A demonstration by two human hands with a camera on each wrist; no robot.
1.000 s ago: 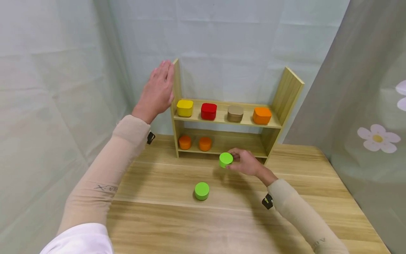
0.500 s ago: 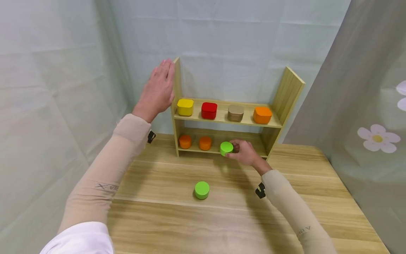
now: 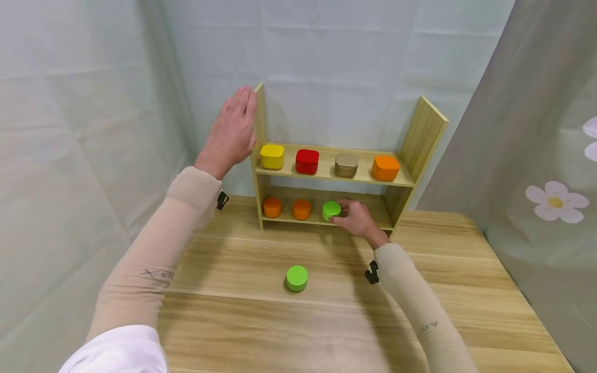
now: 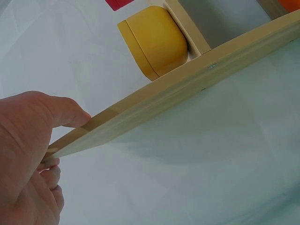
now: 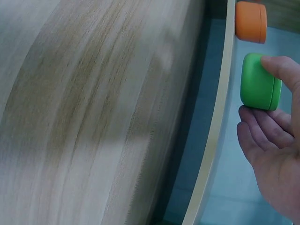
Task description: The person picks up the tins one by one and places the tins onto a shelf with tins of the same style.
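Right hand (image 3: 356,216) pinching green round tin (image 3: 331,210) at lower shelf (image 3: 368,224), frame centre; left hand (image 3: 231,135), fingers straight, bracing rack side panel (image 3: 259,122); a misjudged release could nudge the neighbouring orange tin (image 3: 301,209).

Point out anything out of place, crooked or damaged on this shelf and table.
Nothing looks damaged or spilled. One green tin sits alone on the table, apart from the shelf. The right hand holds its twin at the lower shelf beside two orange tins. The left hand rests against the shelf's side.
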